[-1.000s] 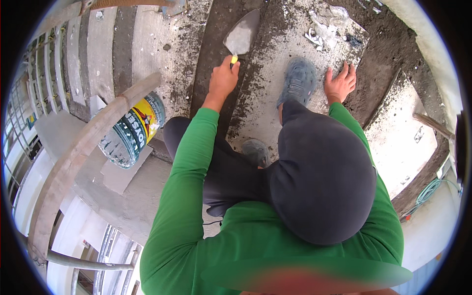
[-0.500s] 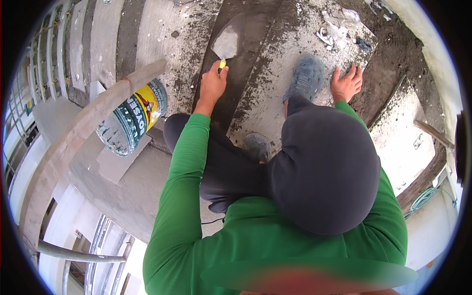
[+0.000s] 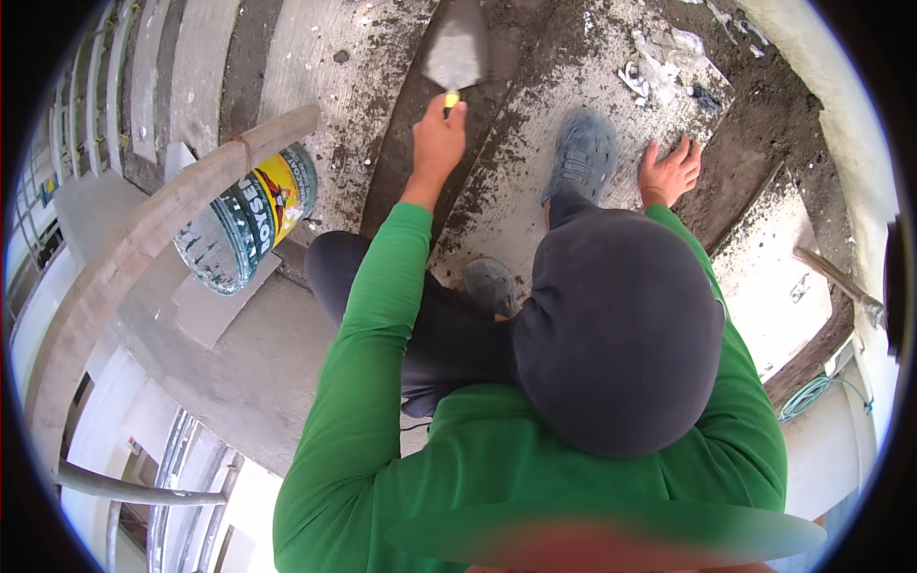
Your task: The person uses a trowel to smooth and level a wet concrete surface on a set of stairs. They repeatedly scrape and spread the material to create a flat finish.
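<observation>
Gripping a grey, pointed metal trowel by its yellow handle, seemingly for reach, the left hand aims it ahead along a dark, earthy strip, while the right hand, spread at the edge of a pale, mottled concrete slab, apparently steadies the crouch.

Large pale capitals stand on the dark green band of the paint bucket; next to them, its yellow panel bears a small figure emblem in red and dark tones, and smaller capitals curve partly out of sight beyond. A dark mark on the pale slab is too small to read.
</observation>
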Tool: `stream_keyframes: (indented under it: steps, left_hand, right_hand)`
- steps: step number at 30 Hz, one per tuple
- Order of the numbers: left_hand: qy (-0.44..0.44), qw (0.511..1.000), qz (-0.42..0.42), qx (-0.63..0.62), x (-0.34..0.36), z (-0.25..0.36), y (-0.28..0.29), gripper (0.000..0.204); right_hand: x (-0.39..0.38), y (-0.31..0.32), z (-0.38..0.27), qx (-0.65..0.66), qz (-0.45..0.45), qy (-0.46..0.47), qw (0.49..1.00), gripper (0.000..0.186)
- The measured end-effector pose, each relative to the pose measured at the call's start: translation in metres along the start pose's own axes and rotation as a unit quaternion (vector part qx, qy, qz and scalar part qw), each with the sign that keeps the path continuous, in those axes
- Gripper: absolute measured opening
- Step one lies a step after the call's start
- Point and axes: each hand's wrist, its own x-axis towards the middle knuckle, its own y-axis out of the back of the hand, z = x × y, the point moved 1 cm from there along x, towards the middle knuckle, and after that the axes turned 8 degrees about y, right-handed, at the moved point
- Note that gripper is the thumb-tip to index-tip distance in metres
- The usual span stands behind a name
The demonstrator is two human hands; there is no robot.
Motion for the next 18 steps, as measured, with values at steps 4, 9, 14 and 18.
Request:
stream_keyframes:
  steps: [4, 9, 14, 18]
  left_hand:
    - [0.092, 0.996, 0.019, 0.014, -0.025, -0.058, 0.020, 0.046]
    - [0.051, 0.997, -0.046, 0.034, -0.016, -0.018, -0.016, 0.044]
    - [-0.003, 1.000, 0.002, 0.017, 0.004, 0.015, -0.015, 0.045]
    - [0.127, 0.991, -0.029, 0.020, -0.033, -0.043, 0.015, 0.048]
  right_hand:
    - [0.004, 0.005, -0.003, 0.002, -0.012, -0.005, 1.000, 0.078]
    - [0.000, 0.000, -0.001, -0.003, -0.024, -0.012, 1.000, 0.079]
    - [0.002, 0.003, -0.001, 0.010, -0.022, -0.013, 1.000, 0.078]
    - [-0.001, 0.002, 0.001, 0.009, -0.029, -0.022, 0.999, 0.079]
